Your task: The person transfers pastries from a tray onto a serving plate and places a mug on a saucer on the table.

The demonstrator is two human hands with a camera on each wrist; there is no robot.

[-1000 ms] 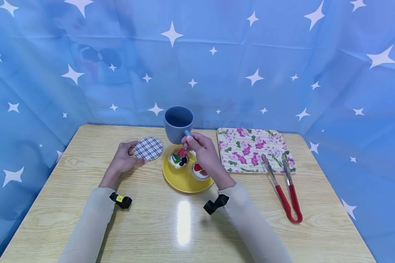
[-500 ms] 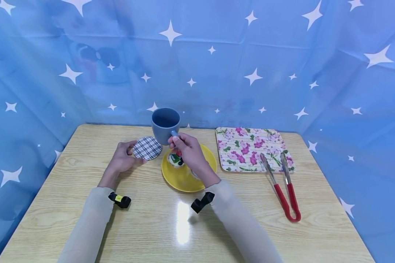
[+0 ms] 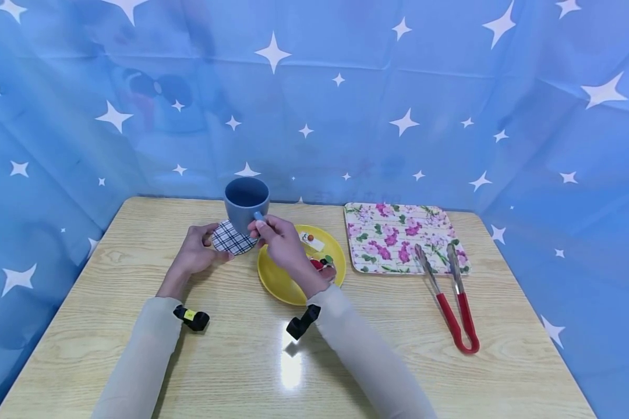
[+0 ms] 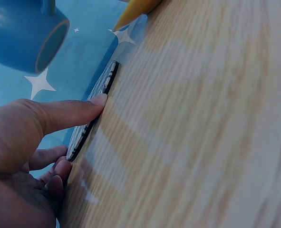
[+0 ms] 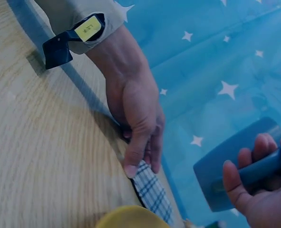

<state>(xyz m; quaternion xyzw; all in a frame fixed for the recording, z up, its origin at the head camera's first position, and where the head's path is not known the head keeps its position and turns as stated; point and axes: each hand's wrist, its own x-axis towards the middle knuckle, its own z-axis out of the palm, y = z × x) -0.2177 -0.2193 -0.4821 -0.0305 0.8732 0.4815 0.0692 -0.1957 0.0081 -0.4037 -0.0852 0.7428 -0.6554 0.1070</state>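
Note:
My right hand (image 3: 284,243) grips a blue mug (image 3: 246,203) by its handle, holding it upright above the far side of a round plaid coaster (image 3: 229,240). In the left wrist view the mug (image 4: 19,35) hangs clear of the table, its base tilted in that view. My left hand (image 3: 195,251) holds the coaster's near-left edge, thumb on one side and fingers on the other. The coaster (image 5: 152,190) lies flat on the table in the right wrist view. Part of the coaster is hidden behind the mug.
Right of the coaster, a yellow plate (image 3: 275,285) bears small fruit-topped pastries (image 3: 318,265), partly covered by my right forearm. A floral tray (image 3: 380,233) lies at the back right, with red-handled tongs (image 3: 462,320) resting across its front edge. A blue star curtain (image 3: 314,116) hangs behind the table.
My right hand has carried the mug leftward and slightly lower, from above the plate to over the coaster. My left hand has stayed at the coaster's edge.

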